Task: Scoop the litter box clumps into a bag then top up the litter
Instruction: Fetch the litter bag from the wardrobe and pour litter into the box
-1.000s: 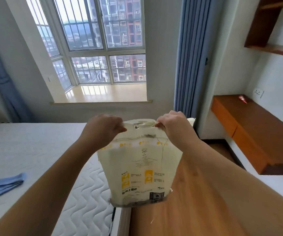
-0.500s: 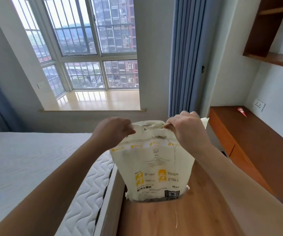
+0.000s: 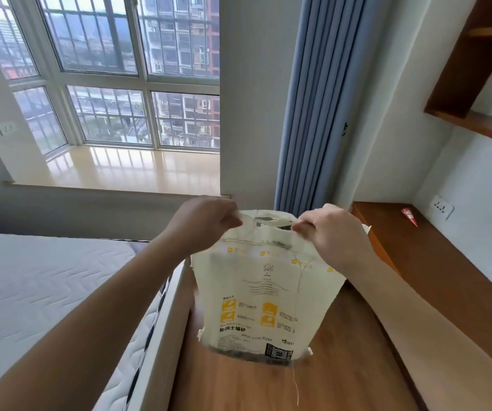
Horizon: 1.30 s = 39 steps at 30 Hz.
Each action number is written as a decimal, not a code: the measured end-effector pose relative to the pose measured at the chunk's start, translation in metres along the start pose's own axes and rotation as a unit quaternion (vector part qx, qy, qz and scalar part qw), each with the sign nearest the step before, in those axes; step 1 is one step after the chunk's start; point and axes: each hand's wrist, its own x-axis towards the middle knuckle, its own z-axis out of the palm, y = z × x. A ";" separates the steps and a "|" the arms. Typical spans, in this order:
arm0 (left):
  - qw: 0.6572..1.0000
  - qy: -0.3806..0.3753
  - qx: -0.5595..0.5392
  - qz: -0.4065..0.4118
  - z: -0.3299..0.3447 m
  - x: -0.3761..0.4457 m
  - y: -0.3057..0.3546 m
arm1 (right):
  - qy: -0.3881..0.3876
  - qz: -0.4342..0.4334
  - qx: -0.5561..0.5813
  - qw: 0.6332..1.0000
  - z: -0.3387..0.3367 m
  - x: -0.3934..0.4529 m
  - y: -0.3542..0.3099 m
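We are gripping the litter bag (image 3: 265,295) by its top corners, left hand (image 3: 206,223) and right hand (image 3: 332,232) clenching its edge, holding it upright above the wooden floor (image 3: 342,378) beside the bed (image 3: 46,292).

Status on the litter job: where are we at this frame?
Done: nothing shows; no litter box, scoop or waste bag is in view. In hand: the left hand and right hand pinch the top corners of the cream litter bag, held up over the wood floor beside the mattress. Left: the top-up pour; scooping cannot be judged.
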 end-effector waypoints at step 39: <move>0.986 0.160 0.005 -0.035 0.187 0.375 -0.098 | -0.123 -0.131 0.136 0.974 0.206 0.342 0.258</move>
